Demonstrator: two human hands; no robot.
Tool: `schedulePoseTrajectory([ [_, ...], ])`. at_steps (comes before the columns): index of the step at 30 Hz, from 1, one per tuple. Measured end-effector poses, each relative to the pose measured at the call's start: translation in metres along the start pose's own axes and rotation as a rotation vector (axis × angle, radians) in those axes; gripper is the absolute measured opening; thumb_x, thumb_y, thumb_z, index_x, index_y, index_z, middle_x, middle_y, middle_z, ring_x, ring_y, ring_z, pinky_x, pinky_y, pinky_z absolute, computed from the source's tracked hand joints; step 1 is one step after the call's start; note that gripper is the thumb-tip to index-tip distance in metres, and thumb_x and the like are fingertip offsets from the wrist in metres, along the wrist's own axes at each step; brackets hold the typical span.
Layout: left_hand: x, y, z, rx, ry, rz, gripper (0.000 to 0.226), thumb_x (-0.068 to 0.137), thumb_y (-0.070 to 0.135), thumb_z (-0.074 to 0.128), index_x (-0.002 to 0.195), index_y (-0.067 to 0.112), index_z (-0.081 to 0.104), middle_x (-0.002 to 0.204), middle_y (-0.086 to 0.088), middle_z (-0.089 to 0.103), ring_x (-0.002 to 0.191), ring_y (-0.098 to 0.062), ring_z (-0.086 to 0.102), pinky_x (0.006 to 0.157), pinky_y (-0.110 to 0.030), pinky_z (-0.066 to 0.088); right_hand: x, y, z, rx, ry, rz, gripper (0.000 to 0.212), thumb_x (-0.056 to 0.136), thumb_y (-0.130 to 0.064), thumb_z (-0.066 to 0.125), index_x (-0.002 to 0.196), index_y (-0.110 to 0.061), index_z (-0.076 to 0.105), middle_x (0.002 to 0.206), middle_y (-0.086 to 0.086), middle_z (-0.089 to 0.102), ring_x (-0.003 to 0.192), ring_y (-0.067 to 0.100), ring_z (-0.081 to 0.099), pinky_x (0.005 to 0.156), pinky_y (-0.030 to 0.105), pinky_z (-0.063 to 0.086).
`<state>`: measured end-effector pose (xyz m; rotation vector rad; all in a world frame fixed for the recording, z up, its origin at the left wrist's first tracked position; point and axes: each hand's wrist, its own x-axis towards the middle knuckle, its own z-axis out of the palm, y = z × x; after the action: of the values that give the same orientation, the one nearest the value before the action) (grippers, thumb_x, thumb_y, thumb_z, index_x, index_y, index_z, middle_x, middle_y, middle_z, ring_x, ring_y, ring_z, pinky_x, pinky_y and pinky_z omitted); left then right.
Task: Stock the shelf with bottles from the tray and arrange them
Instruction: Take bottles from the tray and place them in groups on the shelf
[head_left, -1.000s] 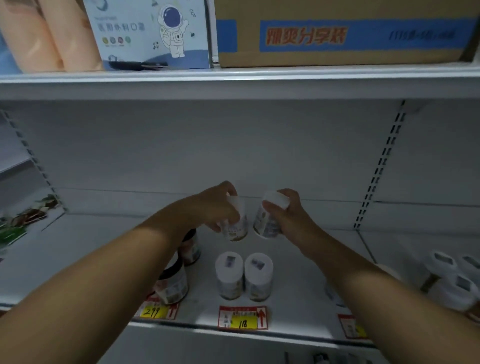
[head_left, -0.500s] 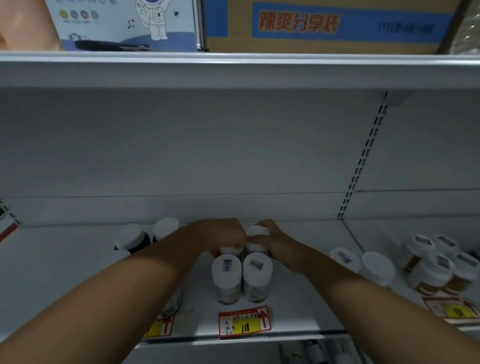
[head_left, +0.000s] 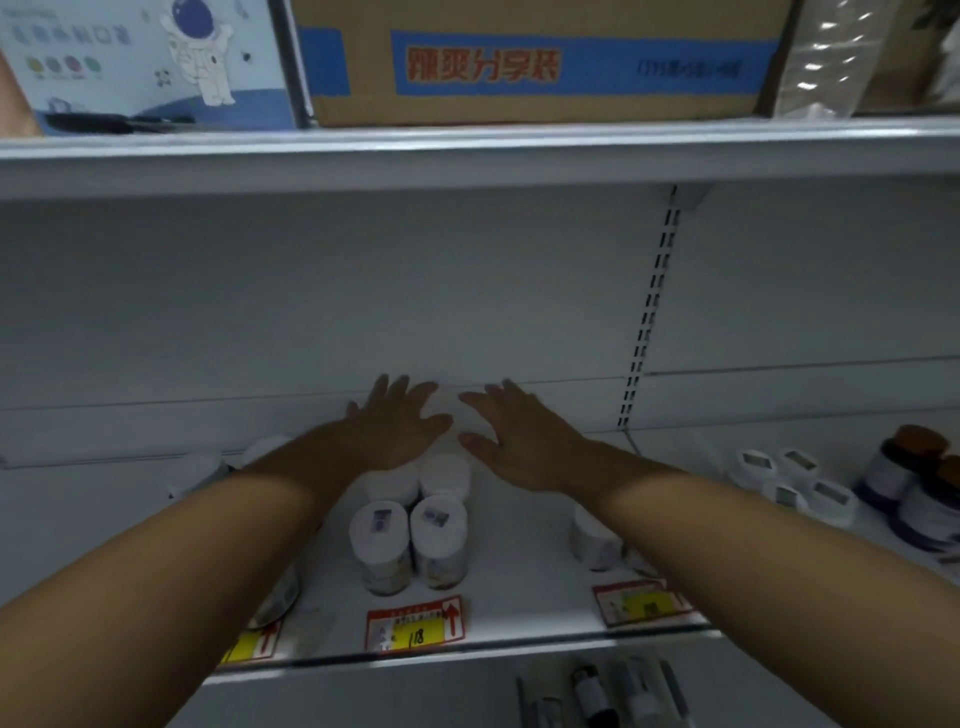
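The price tag (head_left: 414, 623) under the front bottles (head_left: 409, 540) reads "18"; the bottle labels are too blurred to read. The left hand (head_left: 396, 426) and right hand (head_left: 519, 439) both spread straight fingers above the rear bottles (head_left: 418, 480), seemingly holding nothing.

A cardboard box (head_left: 530, 62) beside an astronaut-printed box (head_left: 150, 62) overhead.

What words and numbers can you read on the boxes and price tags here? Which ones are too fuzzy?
"辣爽分享装": orange letters on the cardboard box on the top shelf.
"18": handwritten on the middle price tag.
Too blurred: the box's small black print, the astronaut box, the bottle labels and lid stickers, the right price tag, the left price tag.
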<state>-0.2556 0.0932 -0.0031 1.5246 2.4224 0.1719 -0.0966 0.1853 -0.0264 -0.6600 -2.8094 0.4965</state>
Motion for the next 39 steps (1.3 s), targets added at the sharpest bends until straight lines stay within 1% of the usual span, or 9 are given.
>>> schedulePoseTrajectory([
  [4,-0.015,0.026,-0.012,0.215,0.132,0.014,0.066,0.090,0.064,0.017,0.148,0.039,-0.002,0.160,-0.002,-0.013,0.145,-0.026,-0.018,0.115,-0.053,-0.006,-0.020,0.022,-0.046,-0.425,-0.040,-0.168,0.068,0.092,-0.059,0.028,0.148,-0.030,0.003,0.159,0.009,-0.007,0.144,0.025,-0.016,0.112,0.050,-0.016],
  [10,-0.054,0.083,-0.003,0.189,0.191,-0.077,0.063,0.093,0.058,0.018,0.149,0.035,-0.002,0.161,-0.001,-0.010,0.146,-0.022,-0.016,0.117,-0.046,-0.005,-0.078,0.037,-0.073,-0.474,-0.121,-0.302,0.070,0.093,-0.055,0.031,0.148,-0.027,0.000,0.159,0.007,-0.011,0.144,0.023,-0.019,0.114,0.041,-0.016],
  [12,-0.076,0.102,0.015,0.091,0.265,-0.060,0.060,0.097,0.049,0.028,0.150,0.026,0.011,0.161,-0.004,0.005,0.148,-0.021,-0.002,0.118,-0.039,0.003,-0.106,0.033,-0.069,-0.502,-0.091,-0.436,0.065,0.093,-0.044,0.040,0.148,-0.020,0.013,0.159,0.011,0.003,0.146,0.026,-0.006,0.117,0.040,-0.008],
  [14,-0.106,0.114,0.045,-0.002,0.472,0.024,0.052,0.094,0.041,0.037,0.137,0.012,0.044,0.146,-0.014,0.043,0.139,-0.027,0.033,0.111,-0.036,0.026,-0.136,0.030,-0.057,-0.423,-0.033,-0.611,0.050,0.091,-0.030,0.047,0.136,-0.011,0.039,0.146,0.018,0.036,0.138,0.032,0.028,0.115,0.045,0.022],
  [16,-0.140,0.122,0.084,0.018,0.512,0.065,0.051,0.084,0.043,0.034,0.107,0.007,0.062,0.109,-0.017,0.065,0.106,-0.033,0.059,0.089,-0.040,0.045,-0.170,0.030,-0.036,-0.314,-0.084,-0.729,0.031,0.089,-0.023,0.049,0.115,-0.007,0.054,0.114,0.020,0.060,0.105,0.037,0.056,0.082,0.045,0.048],
  [19,-0.170,0.122,0.153,0.012,0.302,0.052,0.048,0.081,0.045,0.030,0.091,0.010,0.061,0.089,-0.011,0.063,0.086,-0.031,0.061,0.073,-0.037,0.046,-0.219,0.047,0.013,-0.270,-0.346,-0.817,0.020,0.088,-0.020,0.049,0.100,-0.007,0.058,0.092,0.020,0.066,0.080,0.039,0.062,0.060,0.039,0.046],
  [29,-0.140,0.104,0.374,-0.287,-0.141,-0.162,0.031,0.086,0.029,0.050,0.117,0.026,0.057,0.111,0.007,0.064,0.100,-0.012,0.059,0.082,-0.021,0.041,-0.289,0.197,0.173,-0.015,-0.767,0.025,0.050,0.093,-0.042,0.046,0.140,-0.024,0.038,0.149,-0.001,0.039,0.134,0.014,0.037,0.105,0.024,0.027],
  [34,-0.121,0.089,0.440,-0.450,-0.160,-0.185,0.040,0.077,0.020,0.064,0.116,0.026,0.059,0.112,0.010,0.060,0.087,0.001,0.053,0.075,-0.007,0.035,-0.296,0.245,0.229,-0.003,-0.639,0.181,0.054,0.090,-0.040,0.048,0.141,-0.030,0.033,0.147,-0.007,0.036,0.131,0.009,0.038,0.107,0.023,0.031],
  [39,-0.057,0.080,0.458,-0.439,-0.013,-0.151,0.046,0.074,0.003,0.062,0.119,0.015,0.061,0.124,-0.008,0.056,0.105,-0.023,0.059,0.077,-0.017,0.042,-0.263,0.266,0.269,-0.114,-0.481,0.246,0.060,0.086,-0.024,0.051,0.143,-0.023,0.031,0.151,0.002,0.032,0.132,0.021,0.041,0.103,0.026,0.035],
])
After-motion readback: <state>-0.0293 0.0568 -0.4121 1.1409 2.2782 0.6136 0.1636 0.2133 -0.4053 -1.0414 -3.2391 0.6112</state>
